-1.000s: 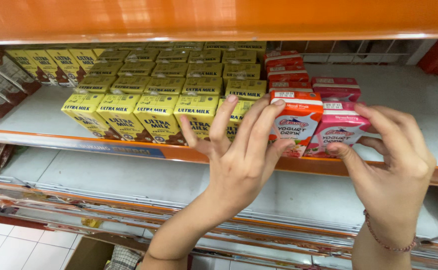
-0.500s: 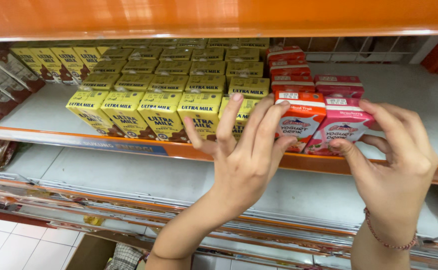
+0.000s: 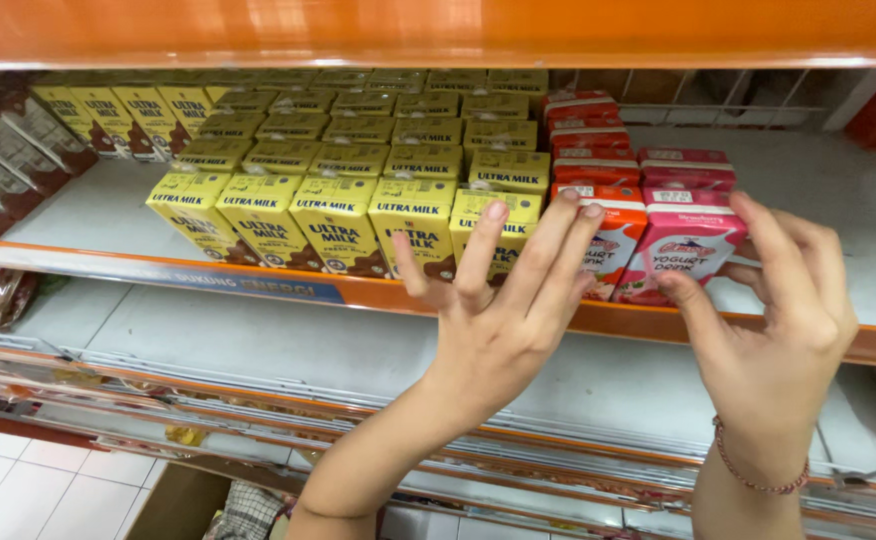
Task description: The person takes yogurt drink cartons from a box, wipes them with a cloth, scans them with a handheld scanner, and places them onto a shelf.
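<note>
Cartons at the shelf front are what both hands work on. Red-and-white rectangular drink carton (image 3: 613, 240) stands at the front edge of the grey shelf board (image 3: 838, 180), roughly 1 o'clock from frame centre. Pink rectangular drink carton (image 3: 686, 240) sits just beside it at its 3 o'clock, touching side to side.

Left hand (image 3: 503, 310): fingers spread wide, palm toward the shelf, fingertips laid on the red-and-white carton's top front and on the front yellow rectangular milk carton (image 3: 493, 225) next to it at 9 o'clock. No closed grasp on anything.

Right hand (image 3: 773, 330): thumb on the pink carton's lower front, fingers curled over its right side at 3 o'clock. Loose pinch hold on that carton. Thin red bead bracelet (image 3: 753, 470) on the wrist.

Outward: rows of yellow milk cartons (image 3: 338, 170) fill the shelf from 9 to 12 o'clock, packed tight, several deep. More red cartons (image 3: 583, 135) and pink cartons (image 3: 683, 170) queue behind the two front ones. Orange shelf edge strip (image 3: 258, 285) runs under the fronts. Brown cartons (image 3: 3, 170) at far 9 o'clock. Second grey shelf (image 3: 258, 340) below, white tiled floor (image 3: 28, 485) at 7 o'clock.
</note>
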